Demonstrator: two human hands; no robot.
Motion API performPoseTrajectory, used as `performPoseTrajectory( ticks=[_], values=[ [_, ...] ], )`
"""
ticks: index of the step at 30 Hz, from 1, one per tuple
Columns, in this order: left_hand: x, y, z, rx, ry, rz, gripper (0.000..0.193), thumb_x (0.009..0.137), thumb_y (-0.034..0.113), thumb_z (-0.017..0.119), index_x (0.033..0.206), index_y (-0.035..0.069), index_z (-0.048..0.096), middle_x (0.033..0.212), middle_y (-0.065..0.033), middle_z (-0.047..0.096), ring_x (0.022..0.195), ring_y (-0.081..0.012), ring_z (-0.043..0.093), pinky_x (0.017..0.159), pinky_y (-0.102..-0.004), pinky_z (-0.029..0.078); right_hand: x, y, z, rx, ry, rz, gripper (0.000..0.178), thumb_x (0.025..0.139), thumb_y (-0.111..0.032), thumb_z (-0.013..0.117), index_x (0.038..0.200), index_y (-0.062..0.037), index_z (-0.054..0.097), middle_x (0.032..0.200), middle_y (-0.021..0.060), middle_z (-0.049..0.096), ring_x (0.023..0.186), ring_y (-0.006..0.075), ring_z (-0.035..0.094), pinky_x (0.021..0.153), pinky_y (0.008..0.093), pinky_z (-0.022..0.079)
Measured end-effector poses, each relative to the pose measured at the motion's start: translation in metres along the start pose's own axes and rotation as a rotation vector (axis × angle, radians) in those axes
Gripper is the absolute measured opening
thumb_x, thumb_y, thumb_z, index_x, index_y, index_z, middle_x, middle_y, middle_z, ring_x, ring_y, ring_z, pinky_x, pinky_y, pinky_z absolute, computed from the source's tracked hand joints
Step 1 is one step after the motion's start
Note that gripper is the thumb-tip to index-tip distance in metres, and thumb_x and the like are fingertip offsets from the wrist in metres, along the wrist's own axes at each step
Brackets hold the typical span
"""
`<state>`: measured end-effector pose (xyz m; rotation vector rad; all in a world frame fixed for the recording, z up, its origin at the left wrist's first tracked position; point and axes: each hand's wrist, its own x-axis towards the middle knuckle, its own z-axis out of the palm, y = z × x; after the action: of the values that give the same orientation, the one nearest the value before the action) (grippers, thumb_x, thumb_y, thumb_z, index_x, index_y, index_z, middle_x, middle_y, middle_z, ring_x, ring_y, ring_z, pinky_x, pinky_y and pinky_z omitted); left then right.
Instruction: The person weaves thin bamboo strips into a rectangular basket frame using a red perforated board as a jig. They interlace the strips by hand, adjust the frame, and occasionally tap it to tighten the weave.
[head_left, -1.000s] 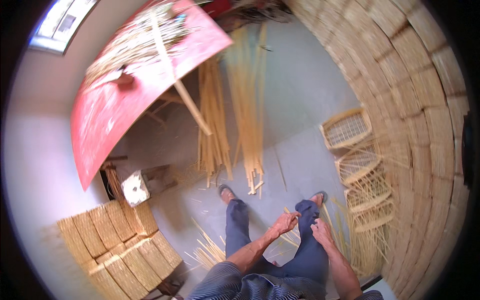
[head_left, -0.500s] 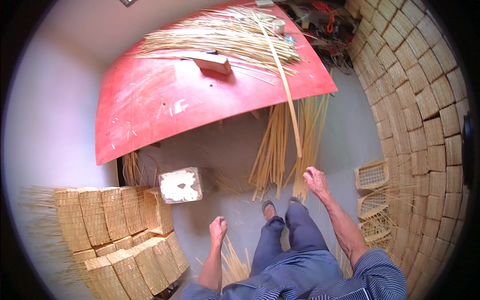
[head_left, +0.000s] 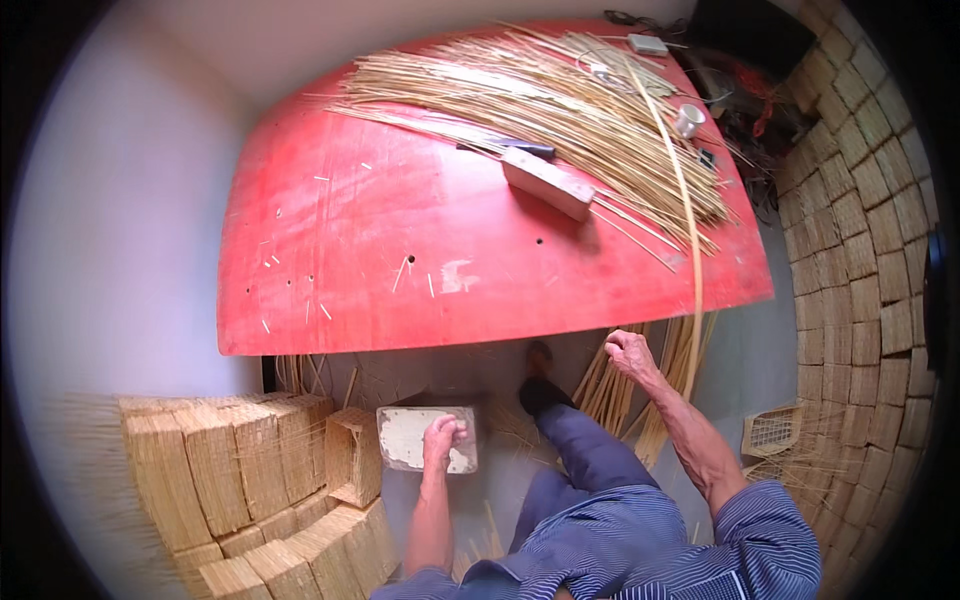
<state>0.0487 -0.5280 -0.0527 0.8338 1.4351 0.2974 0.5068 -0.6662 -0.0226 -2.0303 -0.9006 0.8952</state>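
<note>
My left hand (head_left: 441,441) hangs with its fingers curled, and no object shows in it. In the view it overlaps the white, worn top of a low stool (head_left: 400,452); I cannot tell whether they touch. My right hand (head_left: 628,355) is a loose fist held just below the front edge of the red table (head_left: 380,300), with nothing seen in it. Behind and beside it, a bundle of long pale strips (head_left: 608,395) lies on the floor, partly under the table. One long strip (head_left: 682,200) crosses the tabletop and sticks out past its front edge.
On the table lie a large pile of thin strips (head_left: 540,95), a wooden block (head_left: 548,183), a dark tool (head_left: 510,147) and a white mug (head_left: 690,120). Woven baskets (head_left: 210,460) stand stacked at left. More baskets (head_left: 850,290) form a wall at right.
The table now fills more of the view, and the scene has shifted right. My legs have moved in a step. My left hand now overlaps the stool; both hands stay curled.
</note>
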Motion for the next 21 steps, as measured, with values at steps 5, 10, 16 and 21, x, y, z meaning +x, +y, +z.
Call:
performPoseTrajectory(
  ticks=[5,10,16,21],
  values=[
    [0.094,0.099,-0.027,0.086,0.073,0.076,0.030,0.096,0.016,0.057,0.123,0.002,0.060,0.093,-0.0108,0.072,0.073,-0.0169,0.071,0.062,-0.0278,0.055,0.098,-0.084,0.020,-0.126,-0.040,-0.132,0.018,0.085,-0.012,0.063,0.095,0.0024,0.066,0.081,0.0236,0.067,0.077,0.0385,0.068,0.070,0.0434,0.053],
    [0.133,0.196,-0.055,0.113,0.036,0.009,0.029,0.096,0.019,0.059,0.121,0.004,0.062,0.094,-0.0089,0.072,0.074,-0.0158,0.071,0.062,-0.0265,0.055,0.196,-0.139,0.040,-0.247,0.010,-0.357,0.017,0.084,-0.010,0.064,0.096,0.0017,0.063,0.080,0.0228,0.065,0.075,0.0395,0.066,0.067,0.0463,0.051],
    [0.202,0.266,-0.106,0.216,0.018,0.045,0.027,0.092,0.018,0.062,0.114,0.002,0.065,0.087,-0.0089,0.072,0.069,-0.0152,0.069,0.057,-0.0267,0.052,0.239,-0.202,0.052,-0.280,-0.021,-0.283,0.021,0.081,-0.018,0.064,0.088,0.0021,0.061,0.072,0.0276,0.061,0.073,0.0450,0.063,0.065,0.0512,0.050],
    [0.292,0.295,-0.171,0.839,-0.060,-0.003,0.015,0.079,0.018,0.069,0.071,0.006,0.072,0.068,-0.0098,0.070,0.057,-0.0167,0.067,0.050,-0.0312,0.049,0.169,-0.158,0.054,-0.541,-0.211,-0.029,0.025,0.078,-0.021,0.064,0.071,0.0028,0.061,0.071,0.0287,0.060,0.071,0.0453,0.063,0.065,0.0524,0.051]
  ],
)
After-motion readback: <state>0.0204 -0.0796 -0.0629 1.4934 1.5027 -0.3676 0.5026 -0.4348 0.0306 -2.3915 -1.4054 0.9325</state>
